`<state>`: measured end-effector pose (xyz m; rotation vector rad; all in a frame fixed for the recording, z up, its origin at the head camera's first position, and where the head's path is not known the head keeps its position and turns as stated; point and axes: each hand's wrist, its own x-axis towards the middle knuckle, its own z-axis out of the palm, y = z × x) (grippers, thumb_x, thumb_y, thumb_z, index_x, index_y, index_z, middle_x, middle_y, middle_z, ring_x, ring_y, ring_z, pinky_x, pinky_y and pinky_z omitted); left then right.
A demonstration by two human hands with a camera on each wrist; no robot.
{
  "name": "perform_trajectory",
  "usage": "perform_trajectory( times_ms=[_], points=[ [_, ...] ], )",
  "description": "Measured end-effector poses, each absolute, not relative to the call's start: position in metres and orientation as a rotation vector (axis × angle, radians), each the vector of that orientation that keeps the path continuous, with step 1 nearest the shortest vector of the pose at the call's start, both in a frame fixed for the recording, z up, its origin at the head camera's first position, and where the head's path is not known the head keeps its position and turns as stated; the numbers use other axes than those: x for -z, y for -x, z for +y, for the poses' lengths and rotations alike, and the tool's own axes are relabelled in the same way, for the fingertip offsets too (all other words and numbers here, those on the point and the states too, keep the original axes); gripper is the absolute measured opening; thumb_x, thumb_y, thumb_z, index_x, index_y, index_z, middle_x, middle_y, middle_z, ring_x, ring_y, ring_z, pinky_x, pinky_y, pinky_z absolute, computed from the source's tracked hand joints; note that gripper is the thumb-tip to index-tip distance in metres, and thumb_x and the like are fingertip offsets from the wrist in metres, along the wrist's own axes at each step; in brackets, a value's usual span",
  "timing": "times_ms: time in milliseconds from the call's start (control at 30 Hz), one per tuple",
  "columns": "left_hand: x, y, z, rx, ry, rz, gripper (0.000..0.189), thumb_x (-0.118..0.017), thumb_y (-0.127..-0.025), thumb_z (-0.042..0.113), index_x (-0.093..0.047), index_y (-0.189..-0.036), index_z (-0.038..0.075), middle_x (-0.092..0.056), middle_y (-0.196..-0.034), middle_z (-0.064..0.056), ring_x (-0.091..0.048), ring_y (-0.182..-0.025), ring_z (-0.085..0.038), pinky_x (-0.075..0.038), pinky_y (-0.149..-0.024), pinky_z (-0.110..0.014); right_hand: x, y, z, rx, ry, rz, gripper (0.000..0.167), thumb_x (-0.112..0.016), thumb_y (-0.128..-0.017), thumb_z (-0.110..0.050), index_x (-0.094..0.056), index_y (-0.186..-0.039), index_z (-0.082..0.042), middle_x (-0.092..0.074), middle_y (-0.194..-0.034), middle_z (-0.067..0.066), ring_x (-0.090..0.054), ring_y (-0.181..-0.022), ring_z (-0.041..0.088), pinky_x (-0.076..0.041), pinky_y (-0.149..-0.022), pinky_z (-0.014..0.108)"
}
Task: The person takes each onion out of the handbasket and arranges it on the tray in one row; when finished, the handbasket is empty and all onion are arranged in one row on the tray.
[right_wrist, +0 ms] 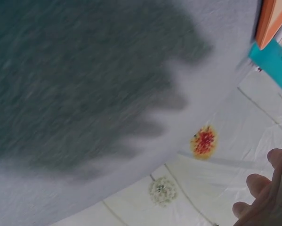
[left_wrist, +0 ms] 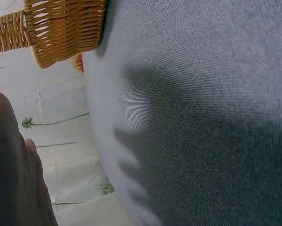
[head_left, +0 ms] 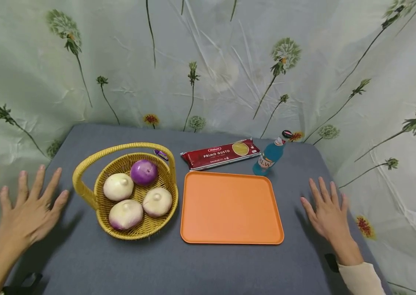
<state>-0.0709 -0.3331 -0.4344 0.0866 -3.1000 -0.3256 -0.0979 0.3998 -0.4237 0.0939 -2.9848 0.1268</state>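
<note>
My left hand is spread above the table's left side, fingers apart and holding nothing. Just right of it stands a yellow wicker basket with a tall handle. Inside lie a purple onion-like bulb and three whitish ones, including a white bulb and one with a purple underside. My right hand hovers with straight, parted fingers over the right side, also holding nothing. An orange tray lies between the basket and that hand. Each wrist view shows a hand's shadow on the cloth.
Behind the tray lies a red spaghetti pack. A blue bottle with a dark cap leans at the tray's back right. A small purple wrapper shows behind the basket. A flower-printed curtain hangs along the back of the grey table.
</note>
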Motion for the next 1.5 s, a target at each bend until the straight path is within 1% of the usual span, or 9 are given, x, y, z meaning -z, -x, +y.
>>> perform_trajectory(
  times_ms=[200, 333, 500, 767, 900, 1033, 1267, 1400, 1500],
  points=[
    [0.439, 0.065, -0.330, 0.360, 0.060, -3.041, 0.072, -0.029, -0.106, 0.051, 0.012, -0.160, 0.027, 0.023, -0.165, -0.011, 0.030, -0.146, -0.040, 0.025, -0.108, -0.068, 0.424, 0.103, 0.383, -0.119, -0.158, -2.972, 0.067, -0.037, -0.106, -0.050, -0.011, -0.163, -0.023, -0.012, -0.168, 0.015, 0.000, -0.153, 0.042, 0.004, -0.115, 0.069],
    [0.439, 0.064, -0.326, 0.416, 0.182, -2.985, 0.076, -0.039, -0.105, 0.047, 0.009, -0.161, 0.028, 0.021, -0.166, -0.003, 0.028, -0.149, -0.035, 0.024, -0.110, -0.066, 0.421, 0.104, 0.372, -0.127, -0.182, -2.980, 0.068, -0.038, -0.106, -0.050, -0.012, -0.163, -0.023, -0.013, -0.168, 0.015, 0.000, -0.154, 0.041, 0.002, -0.115, 0.068],
    [0.438, 0.066, -0.321, 0.448, 0.291, -2.958, 0.087, -0.051, -0.100, 0.050, 0.006, -0.162, 0.025, 0.022, -0.166, 0.003, 0.030, -0.149, -0.028, 0.024, -0.111, -0.063, 0.416, 0.107, 0.359, -0.129, -0.213, -2.984, 0.069, -0.040, -0.105, -0.050, -0.013, -0.163, -0.023, -0.014, -0.168, 0.014, -0.001, -0.154, 0.041, 0.003, -0.116, 0.066],
    [0.436, 0.069, -0.310, 0.519, 0.367, -2.955, 0.099, -0.060, -0.094, 0.051, 0.007, -0.161, 0.021, 0.023, -0.166, 0.003, 0.031, -0.149, -0.026, 0.025, -0.112, -0.061, 0.412, 0.109, 0.341, -0.161, -0.282, -2.958, 0.070, -0.045, -0.104, -0.047, -0.016, -0.162, -0.022, -0.015, -0.168, 0.014, -0.002, -0.154, 0.039, 0.006, -0.117, 0.064],
    [0.436, 0.070, -0.306, 0.593, 0.399, -2.946, 0.106, -0.065, -0.090, 0.048, 0.009, -0.161, 0.020, 0.021, -0.167, 0.003, 0.030, -0.149, -0.025, 0.025, -0.113, -0.059, 0.411, 0.111, 0.333, -0.158, -0.314, -2.943, 0.070, -0.049, -0.103, -0.044, -0.019, -0.162, -0.022, -0.016, -0.168, 0.014, -0.006, -0.153, 0.042, 0.004, -0.116, 0.065],
    [0.438, 0.073, -0.302, 0.675, 0.445, -2.921, 0.110, -0.071, -0.085, 0.045, 0.004, -0.162, 0.022, 0.013, -0.169, -0.001, 0.027, -0.150, -0.027, 0.022, -0.113, -0.062, 0.411, 0.112, 0.324, -0.163, -0.345, -2.932, 0.069, -0.052, -0.103, -0.042, -0.021, -0.161, -0.021, -0.017, -0.168, 0.013, -0.009, -0.152, 0.042, 0.002, -0.116, 0.065],
    [0.443, 0.078, -0.296, 0.798, 0.489, -2.875, 0.114, -0.076, -0.079, 0.048, -0.002, -0.163, 0.023, 0.002, -0.170, -0.005, 0.022, -0.152, -0.032, 0.018, -0.113, -0.066, 0.413, 0.114, 0.310, -0.164, -0.401, -2.898, 0.068, -0.053, -0.102, -0.043, -0.027, -0.159, -0.019, -0.020, -0.167, 0.012, -0.012, -0.151, 0.042, -0.002, -0.116, 0.065],
    [0.447, 0.081, -0.292, 0.884, 0.543, -2.817, 0.113, -0.077, -0.077, 0.051, -0.008, -0.163, 0.022, -0.002, -0.170, -0.006, 0.017, -0.153, -0.035, 0.013, -0.111, -0.072, 0.415, 0.116, 0.303, -0.167, -0.422, -2.889, 0.068, -0.052, -0.102, -0.045, -0.026, -0.160, -0.020, -0.021, -0.167, 0.011, -0.013, -0.151, 0.042, -0.003, -0.116, 0.065],
    [0.449, 0.084, -0.291, 0.954, 0.591, -2.758, 0.112, -0.076, -0.077, 0.056, -0.012, -0.163, 0.021, -0.004, -0.170, -0.003, 0.011, -0.155, -0.026, 0.008, -0.108, -0.077, 0.416, 0.117, 0.298, -0.181, -0.430, -2.886, 0.069, -0.051, -0.102, -0.048, -0.024, -0.161, -0.022, -0.021, -0.167, 0.010, -0.013, -0.151, 0.041, -0.003, -0.117, 0.064]
  ],
)
